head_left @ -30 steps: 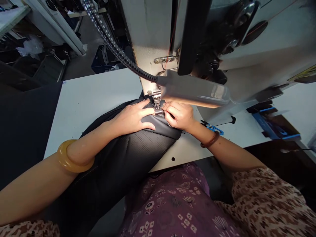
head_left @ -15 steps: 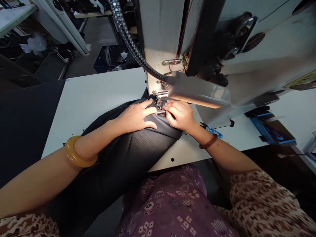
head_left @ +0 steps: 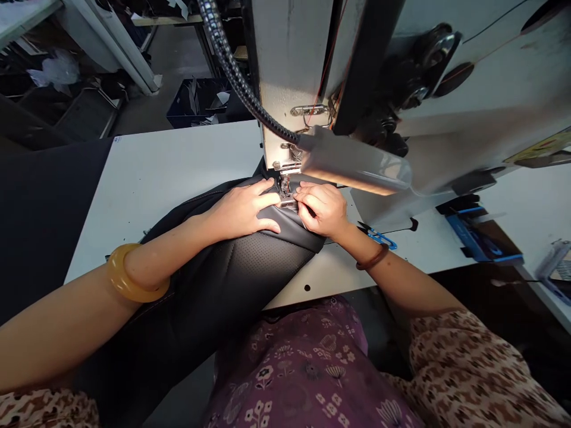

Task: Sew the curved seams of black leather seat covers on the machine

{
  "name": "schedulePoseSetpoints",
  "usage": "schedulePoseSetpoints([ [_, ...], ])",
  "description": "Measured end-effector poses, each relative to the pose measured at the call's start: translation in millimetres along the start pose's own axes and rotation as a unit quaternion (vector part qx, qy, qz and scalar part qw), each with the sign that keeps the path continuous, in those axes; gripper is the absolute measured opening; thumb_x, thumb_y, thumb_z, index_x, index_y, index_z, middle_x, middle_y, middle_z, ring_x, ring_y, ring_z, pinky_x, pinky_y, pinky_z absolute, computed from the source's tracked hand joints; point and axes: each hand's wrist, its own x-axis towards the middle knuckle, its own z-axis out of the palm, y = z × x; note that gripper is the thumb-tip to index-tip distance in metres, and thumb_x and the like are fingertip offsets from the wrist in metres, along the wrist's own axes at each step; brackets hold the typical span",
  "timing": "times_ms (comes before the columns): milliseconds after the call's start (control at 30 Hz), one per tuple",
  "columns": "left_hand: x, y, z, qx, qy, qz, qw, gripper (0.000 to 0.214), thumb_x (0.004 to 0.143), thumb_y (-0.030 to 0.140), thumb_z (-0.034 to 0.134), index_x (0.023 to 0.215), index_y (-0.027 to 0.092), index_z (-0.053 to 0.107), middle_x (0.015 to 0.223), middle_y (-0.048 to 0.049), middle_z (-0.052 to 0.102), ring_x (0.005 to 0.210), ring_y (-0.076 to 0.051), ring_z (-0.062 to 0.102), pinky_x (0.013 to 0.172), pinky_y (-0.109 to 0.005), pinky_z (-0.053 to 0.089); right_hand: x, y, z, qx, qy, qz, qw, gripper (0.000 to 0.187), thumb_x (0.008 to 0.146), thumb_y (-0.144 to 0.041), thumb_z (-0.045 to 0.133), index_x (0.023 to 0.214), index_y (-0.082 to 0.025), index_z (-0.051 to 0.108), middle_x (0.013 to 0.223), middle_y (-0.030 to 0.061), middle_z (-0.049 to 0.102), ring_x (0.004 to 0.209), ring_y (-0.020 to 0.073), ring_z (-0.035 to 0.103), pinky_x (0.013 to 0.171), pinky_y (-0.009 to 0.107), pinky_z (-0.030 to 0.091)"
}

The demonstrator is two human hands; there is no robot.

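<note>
Perforated black upholstery panel (head_left: 250, 267) sits under the presser foot (head_left: 284, 184); we find the left hand (head_left: 241, 208) flattening it, the right hand (head_left: 322, 208) pinching its edge, both close together.

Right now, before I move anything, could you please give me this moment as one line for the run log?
left hand: flat on black perforated leather panel | right hand: at panel edge beside sewing machine presser foot

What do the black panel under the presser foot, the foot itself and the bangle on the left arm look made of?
The black perforated panel looks like leather or leatherette: soft sheen, rows of punched holes. The presser foot looks like polished steel, with a bright metallic glint. The bangle looks like glossy, translucent amber-coloured resin or stone; the look can't settle which.
</note>
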Motion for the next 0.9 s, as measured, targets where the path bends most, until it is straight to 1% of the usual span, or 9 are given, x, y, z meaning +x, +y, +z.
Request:
schedulePoseSetpoints([
  [133, 0.6, -0.2, -0.7, -0.004, -0.005, -0.007, 1.0, 0.046, 0.074, 0.052, 0.066, 0.109, 0.022, 0.063, 0.137, -0.0114, 0.047, 0.116, -0.031, 0.053, 0.094, -0.043, 0.047, 0.2, -0.1, 0.1, 0.002, 0.003, 0.005, 1.0, 0.024, 0.084, -0.022, 0.046, 0.089, -0.019, 0.07, 0.088, 0.0044, 0.072, 0.093, 0.0173, 0.064, 0.081, 0.031, 0.047],
  [267, 1.2, -0.3, -1.7, -0.006, -0.006, -0.01, 1.0, 0.047, 0.074, 0.051, 0.066, 0.112, 0.024, 0.061, 0.136, -0.0094, 0.048, 0.115, -0.029, 0.054, 0.094, -0.043, 0.047, 2.7, -0.9, -1.2, -0.008, 0.011, -0.007, 1.0, 0.023, 0.084, -0.022, 0.048, 0.087, -0.019, 0.07, 0.089, 0.0038, 0.072, 0.091, 0.0169, 0.065, 0.082, 0.03, 0.048],
  [400, 2.3, -0.6, -2.2, -0.003, -0.01, -0.009, 1.0, 0.047, 0.074, 0.051, 0.066, 0.111, 0.023, 0.062, 0.137, -0.0099, 0.046, 0.115, -0.03, 0.054, 0.094, -0.043, 0.047, 3.9, -1.2, -1.9, -0.01, 0.021, -0.014, 1.0, 0.023, 0.083, -0.021, 0.047, 0.086, -0.018, 0.07, 0.089, 0.0042, 0.072, 0.09, 0.0166, 0.065, 0.081, 0.03, 0.048],
  [533, 2.1, 0.4, -3.0, -0.002, -0.009, -0.012, 1.0, 0.047, 0.074, 0.051, 0.066, 0.112, 0.023, 0.062, 0.137, -0.0102, 0.047, 0.116, -0.03, 0.053, 0.096, -0.043, 0.046, 2.3, -0.5, -2.4, -0.005, 0.004, -0.003, 1.0, 0.023, 0.084, -0.021, 0.047, 0.088, -0.019, 0.07, 0.09, 0.0042, 0.072, 0.092, 0.0173, 0.065, 0.082, 0.031, 0.048],
  [667, -0.2, 2.0, -3.2, 0.002, -0.01, -0.013, 1.0, 0.048, 0.074, 0.051, 0.066, 0.113, 0.023, 0.062, 0.136, -0.0099, 0.048, 0.115, -0.03, 0.054, 0.096, -0.044, 0.046, 1.2, 0.1, -2.6, 0.001, 0.008, -0.009, 1.0, 0.022, 0.084, -0.021, 0.047, 0.088, -0.018, 0.069, 0.09, 0.0045, 0.072, 0.091, 0.0171, 0.065, 0.081, 0.03, 0.048],
  [833, 4.5, -2.9, -3.4, 0.003, -0.013, -0.018, 1.0, 0.046, 0.075, 0.05, 0.065, 0.113, 0.024, 0.062, 0.137, -0.0092, 0.046, 0.115, -0.03, 0.054, 0.095, -0.044, 0.047, 3.2, 0.5, -1.2, -0.005, -0.033, 0.015, 0.999, 0.025, 0.085, -0.022, 0.045, 0.093, -0.019, 0.069, 0.095, 0.0053, 0.071, 0.097, 0.0183, 0.063, 0.084, 0.032, 0.046],
  [900, 6.2, -1.8, -5.6, -0.004, -0.018, -0.023, 1.0, 0.046, 0.076, 0.049, 0.064, 0.114, 0.025, 0.061, 0.14, -0.0084, 0.044, 0.115, -0.03, 0.054, 0.096, -0.044, 0.047, 4.4, 0.8, -1.0, -0.005, -0.039, 0.014, 0.999, 0.026, 0.085, -0.022, 0.045, 0.094, -0.019, 0.069, 0.096, 0.0053, 0.071, 0.098, 0.0184, 0.063, 0.084, 0.033, 0.046],
])
